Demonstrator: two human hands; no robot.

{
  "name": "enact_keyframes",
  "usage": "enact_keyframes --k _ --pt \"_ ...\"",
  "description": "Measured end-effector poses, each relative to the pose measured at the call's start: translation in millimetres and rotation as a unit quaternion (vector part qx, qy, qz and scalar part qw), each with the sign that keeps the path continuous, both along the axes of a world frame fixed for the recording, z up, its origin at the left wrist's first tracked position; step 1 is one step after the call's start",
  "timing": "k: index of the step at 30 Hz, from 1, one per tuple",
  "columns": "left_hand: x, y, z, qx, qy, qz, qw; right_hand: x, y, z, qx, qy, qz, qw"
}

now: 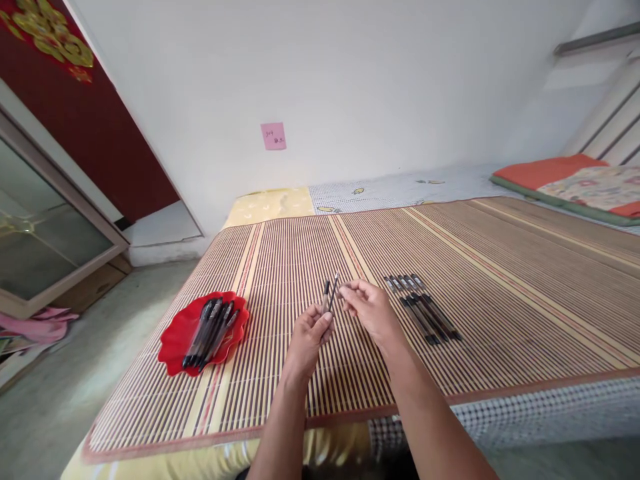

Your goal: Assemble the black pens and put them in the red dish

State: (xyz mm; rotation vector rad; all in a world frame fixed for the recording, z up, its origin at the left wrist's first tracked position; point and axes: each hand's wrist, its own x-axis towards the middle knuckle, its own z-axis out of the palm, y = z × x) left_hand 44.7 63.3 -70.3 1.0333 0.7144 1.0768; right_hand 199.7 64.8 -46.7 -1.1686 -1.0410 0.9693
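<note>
Over the middle of a striped bamboo mat (500, 280), my left hand (309, 337) is closed around a dark pen barrel (326, 295) held upright. My right hand (367, 308) pinches a second thin pen piece (334, 289) beside it, the two tips close together. To the left, a red scalloped plate (175, 340) holds several black pens (210, 325). To the right of my right hand, several pen barrels (430, 319) lie in a row on the mat, with small caps (404, 283) lined up at their far ends.
The mat covers a bed with a yellow and checked sheet (395, 190). A folded orange quilt (575, 180) lies at the far right. A pink note (273, 136) is stuck on the white wall. A glass door (40, 227) and concrete floor (75, 373) are at left.
</note>
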Motion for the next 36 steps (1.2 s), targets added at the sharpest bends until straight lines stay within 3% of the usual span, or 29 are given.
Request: enact_keyframes --k 4,9,17,20,24,28,36 --pt "0.3 -2.8 1.2 0.003 0.014 -0.033 0.999 12.5 -0.8 4.6 0.044 0.055 -0.044 0.997" --pt "1.2 -6.1 0.9 0.0 0.042 -0.07 0.997 15.8 -1.8 8.3 0.043 0.077 -0.02 0.996" --pt "0.1 -5.9 3.0 -0.001 -0.001 -0.07 0.998 21.3 -8.6 18.0 0.016 0.08 0.035 0.996" --pt "-2.0 -5.5 6.2 0.023 0.014 -0.063 0.998 26.3 -10.3 22.7 0.032 0.121 -0.008 0.992" --pt "-6.7 -5.2 7.4 0.035 0.048 -0.071 0.996 36.1 -15.5 34.8 0.1 0.178 -0.116 0.972" --pt "-9.2 -4.6 5.1 0.034 0.061 -0.069 0.995 41.3 -21.4 44.1 0.157 0.173 -0.19 0.953" --pt "-12.3 -5.0 5.1 0.03 0.09 -0.07 0.993 38.7 -25.2 46.9 0.177 0.141 -0.206 0.952"
